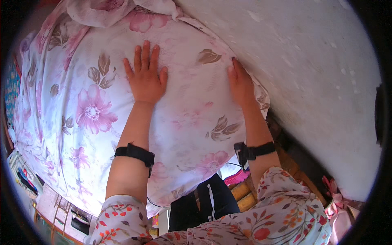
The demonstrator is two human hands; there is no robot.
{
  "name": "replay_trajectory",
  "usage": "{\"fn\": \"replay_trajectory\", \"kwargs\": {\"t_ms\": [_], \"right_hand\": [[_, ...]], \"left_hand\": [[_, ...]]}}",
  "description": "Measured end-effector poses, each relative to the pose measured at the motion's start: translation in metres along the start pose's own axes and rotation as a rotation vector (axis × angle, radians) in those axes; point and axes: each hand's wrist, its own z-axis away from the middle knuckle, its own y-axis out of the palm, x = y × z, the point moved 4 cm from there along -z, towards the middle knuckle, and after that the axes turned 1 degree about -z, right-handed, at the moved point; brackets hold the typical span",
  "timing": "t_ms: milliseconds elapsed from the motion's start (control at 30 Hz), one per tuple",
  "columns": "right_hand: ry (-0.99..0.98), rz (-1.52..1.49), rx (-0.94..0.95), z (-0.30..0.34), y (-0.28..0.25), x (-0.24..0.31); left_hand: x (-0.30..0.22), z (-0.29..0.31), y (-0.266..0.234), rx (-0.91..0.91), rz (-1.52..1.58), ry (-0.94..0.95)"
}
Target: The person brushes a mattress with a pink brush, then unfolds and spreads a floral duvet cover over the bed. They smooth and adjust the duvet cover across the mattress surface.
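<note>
A white bed sheet (pixel 175 94) with pink flowers and brown leaves covers the bed before me. My left hand (pixel 146 77) lies palm down on it, open, with the fingers spread. At the sheet's right edge, beside the wall, rests my right hand (pixel 241 85). Its thumb is on the sheet and its index finger stretches forward along the edge; the other fingers are mostly hidden. No fold of cloth shows pinched in either hand. Shallow wrinkles run across the sheet between them.
A pale, scuffed wall (pixel 310 81) runs close along the bed's right side. Bunched floral cloth (pixel 98 14) lies at the far end. Black straps (pixel 134 154) circle both forearms, and a thin cable hangs near the left one. Pink cloth (pixel 341 216) sits at lower right.
</note>
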Motion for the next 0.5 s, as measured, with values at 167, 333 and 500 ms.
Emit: {"fn": "replay_trajectory", "kwargs": {"t_ms": [167,333,500], "right_hand": [[0.101,-0.015,0.144,-0.013,-0.015,0.031],[-0.472,0.074,-0.105,-0.002,0.005,0.078],[-0.195,0.077,0.060,-0.063,0.033,0.085]], "left_hand": [[-0.001,-0.001,-0.002,0.005,-0.006,-0.002],[-0.001,-0.002,-0.003,0.014,0.009,-0.012],[0.001,-0.002,0.000,0.042,0.053,-0.043]]}}
